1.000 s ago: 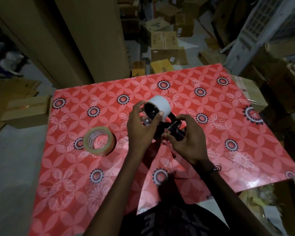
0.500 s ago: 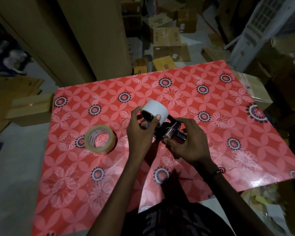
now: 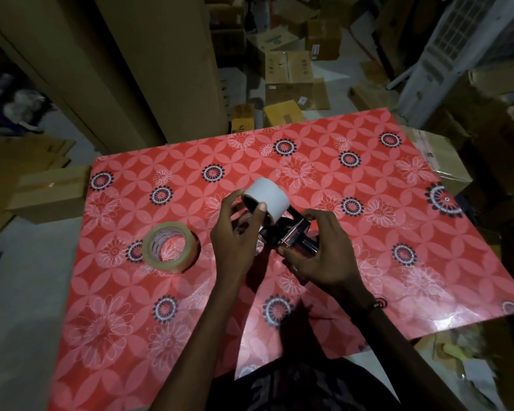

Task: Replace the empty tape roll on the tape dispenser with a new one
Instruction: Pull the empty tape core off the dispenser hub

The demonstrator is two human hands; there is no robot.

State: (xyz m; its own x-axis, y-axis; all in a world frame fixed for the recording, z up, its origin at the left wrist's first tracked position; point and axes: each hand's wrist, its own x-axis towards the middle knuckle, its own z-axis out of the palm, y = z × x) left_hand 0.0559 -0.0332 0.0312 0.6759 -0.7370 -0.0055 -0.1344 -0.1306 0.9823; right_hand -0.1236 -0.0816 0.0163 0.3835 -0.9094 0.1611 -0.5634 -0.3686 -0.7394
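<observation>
A black and metal tape dispenser is held above the red flowered table. My right hand grips its handle from the right. An empty white roll core sits at the dispenser's upper left end. My left hand pinches that core, thumb on its near rim and fingers behind it. A full roll of clear tape lies flat on the table to the left of my hands, untouched.
Cardboard boxes crowd the floor beyond the table's far edge. A tall cardboard sheet stands at the back left, and a low box lies left of the table. More boxes stack on the right.
The hands and dispenser have shifted slightly toward me and to the right. My left hand keeps its pinch on the white core; the clear roll has not moved.
</observation>
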